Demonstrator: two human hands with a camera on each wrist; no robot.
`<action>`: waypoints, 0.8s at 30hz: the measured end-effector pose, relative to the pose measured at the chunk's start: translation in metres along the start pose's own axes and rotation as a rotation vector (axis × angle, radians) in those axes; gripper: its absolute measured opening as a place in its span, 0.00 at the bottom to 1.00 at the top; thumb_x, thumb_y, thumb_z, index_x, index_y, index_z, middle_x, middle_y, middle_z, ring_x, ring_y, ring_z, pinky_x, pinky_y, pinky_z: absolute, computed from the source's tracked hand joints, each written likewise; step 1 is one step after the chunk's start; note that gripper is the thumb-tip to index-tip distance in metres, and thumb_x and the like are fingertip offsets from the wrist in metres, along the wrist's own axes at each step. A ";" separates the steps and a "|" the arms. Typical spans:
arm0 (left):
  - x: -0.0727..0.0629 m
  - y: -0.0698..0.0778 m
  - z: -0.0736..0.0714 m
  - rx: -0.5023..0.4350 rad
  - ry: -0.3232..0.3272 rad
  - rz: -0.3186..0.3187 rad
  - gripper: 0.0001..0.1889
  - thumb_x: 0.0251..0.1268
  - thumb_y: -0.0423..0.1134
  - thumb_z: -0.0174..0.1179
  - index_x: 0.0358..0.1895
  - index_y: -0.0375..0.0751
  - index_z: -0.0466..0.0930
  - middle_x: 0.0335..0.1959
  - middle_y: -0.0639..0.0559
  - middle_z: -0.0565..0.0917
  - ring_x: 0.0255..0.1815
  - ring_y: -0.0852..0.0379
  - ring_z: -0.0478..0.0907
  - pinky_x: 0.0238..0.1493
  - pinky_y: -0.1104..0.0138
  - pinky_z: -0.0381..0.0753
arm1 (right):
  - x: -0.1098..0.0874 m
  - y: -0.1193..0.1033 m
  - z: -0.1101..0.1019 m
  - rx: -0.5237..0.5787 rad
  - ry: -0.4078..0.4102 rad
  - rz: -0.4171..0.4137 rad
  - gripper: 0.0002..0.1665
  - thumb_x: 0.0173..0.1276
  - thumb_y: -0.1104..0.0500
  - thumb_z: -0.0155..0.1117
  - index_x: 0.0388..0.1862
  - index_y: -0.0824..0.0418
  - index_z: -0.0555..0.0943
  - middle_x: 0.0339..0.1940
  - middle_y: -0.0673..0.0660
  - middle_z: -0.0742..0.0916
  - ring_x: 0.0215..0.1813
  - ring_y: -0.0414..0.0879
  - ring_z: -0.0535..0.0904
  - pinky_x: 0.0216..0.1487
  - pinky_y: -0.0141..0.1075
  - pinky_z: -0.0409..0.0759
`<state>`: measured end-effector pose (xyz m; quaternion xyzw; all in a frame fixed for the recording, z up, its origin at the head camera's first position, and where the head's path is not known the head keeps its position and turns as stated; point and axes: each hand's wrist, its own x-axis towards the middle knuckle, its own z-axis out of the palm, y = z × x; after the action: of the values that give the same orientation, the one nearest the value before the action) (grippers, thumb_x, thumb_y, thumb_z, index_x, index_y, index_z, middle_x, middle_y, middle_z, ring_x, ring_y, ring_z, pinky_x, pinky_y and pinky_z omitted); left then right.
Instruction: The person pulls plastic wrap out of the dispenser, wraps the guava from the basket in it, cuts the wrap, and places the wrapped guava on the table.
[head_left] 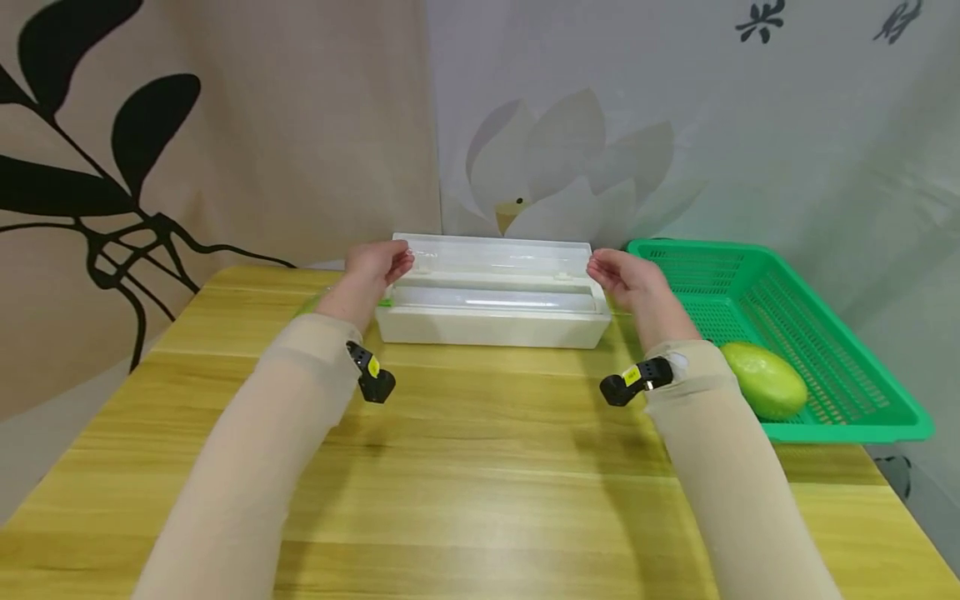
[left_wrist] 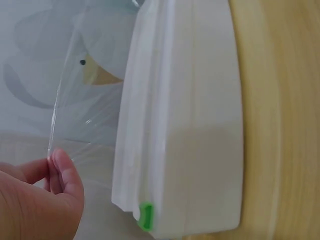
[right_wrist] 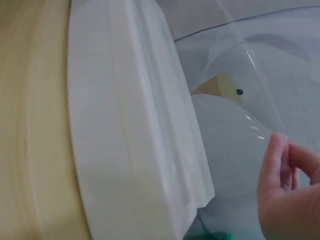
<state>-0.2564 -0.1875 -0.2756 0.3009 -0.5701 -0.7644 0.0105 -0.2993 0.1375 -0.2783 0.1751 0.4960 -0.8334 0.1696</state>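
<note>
A white cling film dispenser (head_left: 491, 327) stands at the back of the table with its lid (head_left: 498, 254) raised and a roll of film (head_left: 495, 300) inside. Clear cling film (left_wrist: 75, 107) stretches up from it, its edge running between both hands. My left hand (head_left: 373, 262) pinches one corner of the film between thumb and fingers, above the dispenser's left end. At the right end, my right hand (head_left: 628, 275) pinches the other corner the same way. A green slider (left_wrist: 146, 216) shows at the dispenser's left end in the left wrist view.
To the right, a green plastic basket (head_left: 862, 350) holds a yellow-green mango-like fruit (head_left: 765, 381). Something light green lies partly hidden behind the left forearm. A printed curtain (head_left: 570, 125) hangs right behind the wooden table (head_left: 480, 483).
</note>
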 end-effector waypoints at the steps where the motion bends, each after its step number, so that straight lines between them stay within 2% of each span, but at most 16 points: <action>1: 0.000 0.001 0.000 -0.010 -0.006 0.004 0.02 0.62 0.30 0.58 0.36 0.36 0.77 0.17 0.53 0.79 0.18 0.65 0.77 0.28 0.79 0.80 | -0.001 -0.001 0.001 0.002 -0.012 -0.003 0.17 0.65 0.72 0.52 0.16 0.67 0.78 0.16 0.57 0.82 0.20 0.43 0.81 0.26 0.29 0.83; 4: -0.002 0.006 -0.001 -0.030 -0.017 0.003 0.02 0.62 0.30 0.58 0.37 0.36 0.77 0.18 0.53 0.79 0.19 0.65 0.77 0.28 0.79 0.80 | -0.006 -0.006 0.003 0.023 -0.029 -0.010 0.17 0.66 0.72 0.52 0.17 0.67 0.78 0.17 0.57 0.82 0.21 0.44 0.81 0.27 0.29 0.83; 9: -0.012 0.014 -0.001 -0.041 -0.041 -0.010 0.08 0.63 0.32 0.57 0.44 0.36 0.77 0.22 0.53 0.79 0.22 0.64 0.77 0.30 0.79 0.80 | -0.012 -0.014 0.005 0.053 -0.053 -0.017 0.16 0.65 0.72 0.53 0.18 0.68 0.79 0.18 0.58 0.83 0.22 0.44 0.81 0.28 0.29 0.83; 13: -0.017 0.021 0.001 -0.083 -0.076 -0.021 0.04 0.65 0.32 0.55 0.40 0.37 0.76 0.22 0.53 0.78 0.24 0.63 0.76 0.30 0.79 0.80 | -0.014 -0.021 0.006 0.065 -0.067 -0.028 0.13 0.64 0.73 0.54 0.21 0.68 0.79 0.18 0.58 0.83 0.23 0.45 0.81 0.28 0.30 0.83; 16: -0.021 0.027 0.002 -0.105 -0.094 -0.038 0.02 0.66 0.33 0.54 0.36 0.39 0.75 0.28 0.52 0.78 0.29 0.63 0.76 0.32 0.80 0.80 | -0.015 -0.025 0.007 0.081 -0.073 -0.037 0.11 0.64 0.73 0.54 0.22 0.68 0.78 0.19 0.58 0.83 0.23 0.45 0.81 0.29 0.30 0.83; 20: -0.026 0.033 0.004 -0.154 -0.113 -0.054 0.03 0.67 0.34 0.54 0.39 0.39 0.76 0.35 0.52 0.76 0.35 0.62 0.75 0.37 0.80 0.80 | -0.018 -0.029 0.009 0.086 -0.079 -0.038 0.09 0.65 0.71 0.54 0.25 0.66 0.77 0.19 0.57 0.83 0.24 0.44 0.81 0.30 0.29 0.83; 24: -0.031 0.040 0.005 -0.241 -0.114 -0.097 0.04 0.65 0.34 0.56 0.40 0.40 0.77 0.35 0.52 0.77 0.35 0.62 0.76 0.38 0.79 0.80 | -0.023 -0.035 0.012 0.095 -0.065 -0.045 0.04 0.66 0.70 0.54 0.32 0.64 0.75 0.20 0.57 0.83 0.25 0.44 0.81 0.31 0.29 0.83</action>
<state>-0.2460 -0.1856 -0.2259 0.2808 -0.4586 -0.8428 -0.0231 -0.2963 0.1447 -0.2358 0.1444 0.4537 -0.8650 0.1583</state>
